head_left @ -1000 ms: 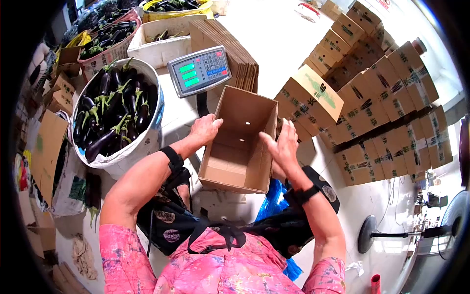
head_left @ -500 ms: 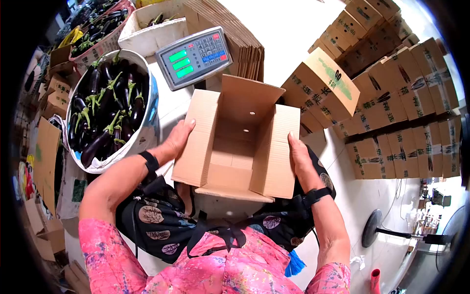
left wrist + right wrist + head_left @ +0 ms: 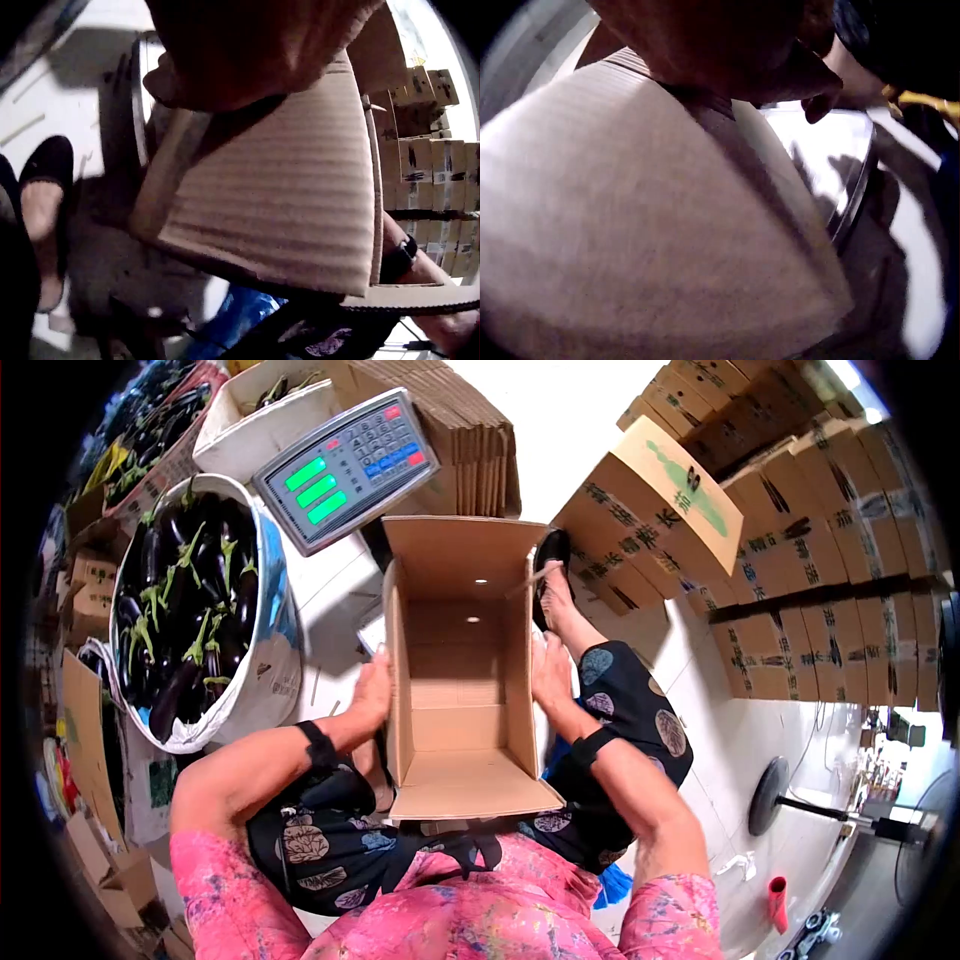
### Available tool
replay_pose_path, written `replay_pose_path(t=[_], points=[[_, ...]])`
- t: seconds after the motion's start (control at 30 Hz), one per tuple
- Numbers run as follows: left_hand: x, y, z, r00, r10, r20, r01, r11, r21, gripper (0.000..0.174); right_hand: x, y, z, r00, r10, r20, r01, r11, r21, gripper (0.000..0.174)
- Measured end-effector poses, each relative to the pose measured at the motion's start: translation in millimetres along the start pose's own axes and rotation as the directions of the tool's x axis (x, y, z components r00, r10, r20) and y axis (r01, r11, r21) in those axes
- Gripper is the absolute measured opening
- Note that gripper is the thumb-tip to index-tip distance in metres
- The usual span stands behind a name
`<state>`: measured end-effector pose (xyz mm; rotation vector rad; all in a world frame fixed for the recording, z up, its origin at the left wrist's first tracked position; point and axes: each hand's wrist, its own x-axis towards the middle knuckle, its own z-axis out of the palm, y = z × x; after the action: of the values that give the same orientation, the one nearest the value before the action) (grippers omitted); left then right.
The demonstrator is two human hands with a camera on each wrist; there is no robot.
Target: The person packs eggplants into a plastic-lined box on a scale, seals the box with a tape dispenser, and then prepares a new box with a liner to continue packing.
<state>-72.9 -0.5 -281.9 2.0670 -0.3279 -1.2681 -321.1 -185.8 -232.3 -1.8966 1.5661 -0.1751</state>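
An open-topped cardboard box (image 3: pixel 470 792) is held in front of my body, its end flaps spread and two small holes in its far wall. My left hand (image 3: pixel 370 698) holds its left side from outside, and my right hand (image 3: pixel 553 682) grips the right side at about the same height. The left wrist view has the left hand (image 3: pixel 255 56) across a ribbed side flap (image 3: pixel 277 202). In the right wrist view, the right hand (image 3: pixel 712 45) lies over the other flap (image 3: pixel 615 217), beside a shiny metal pan (image 3: pixel 832 150). The box's underside is hidden.
Beyond the box stands the scale display (image 3: pixel 345 470), lit green, before stacked flat cardboard (image 3: pixel 480 470). A white bag (image 3: pixel 270 680) full of eggplants (image 3: pixel 185 600) stands left. Printed boxes (image 3: pixel 660 510) are piled right. A white foam bin (image 3: pixel 225 445) is farther back.
The box's side flaps have swung down outside its walls. Both hands moved inward against its sides, and the box has shifted slightly left and nearer my body. A foot now shows at right.
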Motion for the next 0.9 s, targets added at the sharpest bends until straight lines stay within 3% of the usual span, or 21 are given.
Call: replay_pose_path(t=[0.03, 0.07, 0.13, 0.17, 0.2, 0.27, 0.37, 0.4, 0.47, 0.5, 0.53, 0.6, 0.67, 0.73, 0.77, 0.8, 0.83, 0.9], points=[[-3.4, 10.1, -16.0, 0.992, 0.128, -0.022, -0.121, 0.973, 0.199, 0.068, 3.9, 1.7, -10.4, 0.967, -0.191, -0.166, 0.186, 0.981, -0.046, 0.050], [-14.0, 27.7, -31.3, 0.966, 0.257, -0.022, -0.229, 0.893, 0.388, 0.062, 10.8, 4.7, -22.4, 0.870, -0.379, -0.315, 0.358, 0.926, -0.125, 0.051], [-37.2, 54.6, -41.4, 0.821, 0.540, -0.185, -0.396, 0.772, 0.497, 0.055, 9.6, -31.1, -73.4, 0.909, -0.389, -0.150, 0.361, 0.914, -0.186, 0.060], [-24.9, 59.4, -54.0, 0.824, 0.532, -0.194, -0.395, 0.785, 0.476, 0.053, 19.3, -32.2, -81.7, 0.900, -0.412, -0.143, 0.382, 0.903, -0.197, 0.056], [-32.3, 83.4, -66.7, 0.842, 0.528, -0.108, -0.422, 0.772, 0.476, 0.054, 26.5, -37.2, -89.6, 0.892, -0.421, -0.164, 0.393, 0.902, -0.177, 0.047], [-64.7, 120.4, -69.2, 0.771, 0.608, -0.188, -0.433, 0.718, 0.544, 0.057, 32.8, -50.7, -105.0, 0.883, -0.429, -0.190, 0.431, 0.902, -0.034, 0.038], [-73.3, 136.7, -79.4, 0.492, 0.855, -0.165, -0.565, 0.458, 0.686, 0.061, 36.1, -66.9, -136.2, 0.892, -0.453, 0.013, 0.453, 0.890, -0.048, 0.036], [-75.3, 143.4, -83.1, 0.446, 0.886, -0.129, -0.596, 0.401, 0.696, 0.062, 36.5, -69.4, -155.7, 0.885, -0.456, 0.092, 0.459, 0.888, -0.015, 0.037], [-75.2, 151.8, -95.8, 0.522, 0.850, 0.073, -0.668, 0.355, 0.654, 0.059, 28.7, -64.1, -196.5, 0.878, -0.451, 0.164, 0.435, 0.892, 0.125, 0.039], [-92.1, 164.1, -88.6, 0.685, 0.712, 0.157, -0.692, 0.566, 0.448, 0.058, 27.2, -49.8, -212.8, 0.898, -0.404, 0.173, 0.385, 0.913, 0.135, 0.041], [-115.4, 175.9, -83.4, 0.789, 0.543, 0.288, -0.609, 0.754, 0.248, 0.057, 23.3, -33.1, -228.6, 0.915, -0.361, 0.179, 0.338, 0.930, 0.147, 0.042], [-165.9, 189.3, -65.1, 0.725, 0.289, 0.625, -0.490, 0.854, 0.174, 0.071, -3.1, 4.5, -256.4, 0.970, -0.214, 0.117, 0.199, 0.972, 0.127, 0.042], [-218.4, 191.8, -37.4, 0.453, 0.313, 0.835, -0.819, 0.516, 0.251, 0.080, -11.5, 84.9, -258.5, 0.982, -0.137, 0.127, 0.118, 0.982, 0.146, 0.041], [-246.0, 178.3, -3.6, 0.338, 0.302, 0.891, -0.932, 0.235, 0.274, 0.064, -35.4, 168.4, -236.9, 0.998, 0.018, 0.067, -0.026, 0.991, 0.130, 0.039], [-250.9, 173.3, 8.8, 0.393, 0.252, 0.884, -0.913, 0.223, 0.342, 0.058, -54.4, 205.8, -224.0, 0.992, 0.103, 0.074, -0.113, 0.982, 0.151, 0.038], [-252.4, 167.6, 19.8, 0.448, 0.205, 0.870, -0.889, 0.205, 0.410, 0.052, -70.4, 240.0, -212.1, 0.953, 0.238, 0.189, -0.259, 0.961, 0.096, 0.039], [-249.2, 160.2, 27.1, 0.451, 0.296, 0.842, -0.891, 0.202, 0.406, 0.039, -92.4, 278.8, -192.3, 0.938, 0.289, 0.189, -0.317, 0.938, 0.141, 0.038], [-250.6, 163.5, 31.8, 0.496, 0.263, 0.827, -0.868, 0.180, 0.463, 0.036, -140.5, 345.2, -148.9, 0.917, 0.345, 0.201, -0.382, 0.904, 0.189, 0.039]])
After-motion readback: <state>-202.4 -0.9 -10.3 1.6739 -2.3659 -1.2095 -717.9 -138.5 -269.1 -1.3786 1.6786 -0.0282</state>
